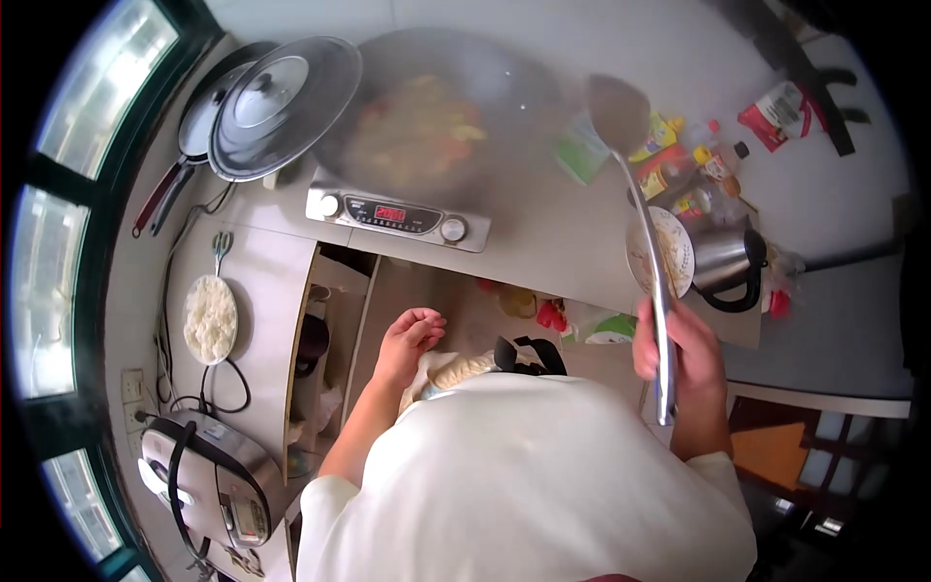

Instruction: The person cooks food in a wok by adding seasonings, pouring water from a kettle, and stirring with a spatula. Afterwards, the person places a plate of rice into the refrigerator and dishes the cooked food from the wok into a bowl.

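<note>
My right hand (696, 354) grips the handle of a long metal wok spatula (652, 228), whose broad blade points up and away over the counter. Held in front of my shirt, my left hand (412, 335) has its fingers curled in towards the thumb, with nothing visible in them. Steam hazes a large dark wok (335, 136) holding chopped yellow and reddish food (417, 126). Under the wok is a silver induction cooker (398, 215) with a lit red display. The spatula is apart from the wok, to its right.
A glass lid (315, 116) leans beside a covered pan (199, 121) on the left. Below are a plate of white food (209, 325) and a rice cooker (233, 466). To the right stand a patterned plate (640, 254), a kettle (722, 262) and several bottles (669, 175).
</note>
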{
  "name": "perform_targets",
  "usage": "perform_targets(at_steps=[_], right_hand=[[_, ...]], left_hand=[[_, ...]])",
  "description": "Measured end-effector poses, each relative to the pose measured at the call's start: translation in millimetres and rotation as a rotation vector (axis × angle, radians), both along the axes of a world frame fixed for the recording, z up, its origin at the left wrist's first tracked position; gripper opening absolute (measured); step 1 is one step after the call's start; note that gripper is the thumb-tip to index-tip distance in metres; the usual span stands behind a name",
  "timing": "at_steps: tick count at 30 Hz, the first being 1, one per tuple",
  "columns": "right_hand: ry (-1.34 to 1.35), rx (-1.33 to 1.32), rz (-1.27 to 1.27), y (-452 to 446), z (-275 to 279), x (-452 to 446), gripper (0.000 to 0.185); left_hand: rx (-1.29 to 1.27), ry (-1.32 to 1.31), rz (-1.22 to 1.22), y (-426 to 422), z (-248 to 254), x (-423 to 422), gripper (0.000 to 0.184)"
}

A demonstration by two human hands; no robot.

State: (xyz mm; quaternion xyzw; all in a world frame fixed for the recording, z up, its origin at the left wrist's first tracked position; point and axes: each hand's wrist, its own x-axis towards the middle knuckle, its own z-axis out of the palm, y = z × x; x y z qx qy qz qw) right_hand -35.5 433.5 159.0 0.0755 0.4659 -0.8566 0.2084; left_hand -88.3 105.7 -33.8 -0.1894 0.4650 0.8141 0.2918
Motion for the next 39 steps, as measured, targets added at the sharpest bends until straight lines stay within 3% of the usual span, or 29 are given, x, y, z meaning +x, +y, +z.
perform_targets(at_steps=[2, 4, 6, 11, 14, 15, 18, 22, 25, 28, 31, 34, 36, 39], right_hand=[[-0.037, 0.408, -0.057, -10, 6, -33, 0.021], [-0.092, 0.612, -0.046, 3, -8, -86, 0.018], [0.018, 1.014, 0.145, 9, -13, -142, 0.016], [0.148, 1.350, 0.291, 11, -28, -261, 0.019], [0.014, 1.459, 0.285, -1, -23, -297, 0.020], [-0.023, 1.529, 0.338, -4, -22, -304, 0.023], [0.189, 1.944, 0.869, -20, -34, -323, 0.029], [0.143, 1.679, 0.540, -44, -50, -304, 0.035], [0.024, 1.556, 0.513, -59, -51, -299, 0.034], [0.195, 1.874, 0.593, -77, -31, -282, 0.029], [0.696, 2.162, 0.608, -86, -7, -241, 0.019], [0.709, 2.100, 0.508, -107, 34, -193, 0.020], [0.566, 2.195, 0.562, -105, 49, -166, 0.027], [0.649, 2.241, 0.563, -108, 59, -112, 0.033]], left_hand=[[0.019, 0.004, 0.019, -5, 0, 4, 0.010], [0.043, -0.008, 0.071, -13, -5, 12, 0.010], [0.054, -0.015, 0.128, -23, -8, 23, 0.010], [0.028, -0.067, 0.327, -59, -9, 57, 0.010], [0.018, -0.100, 0.429, -81, -18, 81, 0.009], [0.017, -0.116, 0.456, -88, -21, 89, 0.009], [0.037, -0.133, 0.526, -105, -29, 104, 0.008], [0.081, -0.104, 0.568, -121, -34, 106, 0.008], [0.067, -0.116, 0.534, -130, -29, 92, 0.008], [0.093, -0.077, 0.492, -138, -28, 77, 0.008], [0.081, -0.059, 0.459, -145, -24, 62, 0.008], [0.089, -0.050, 0.430, -149, -28, 52, 0.008], [0.088, -0.068, 0.413, -152, -29, 49, 0.008], [0.084, -0.094, 0.400, -155, -33, 47, 0.008]])
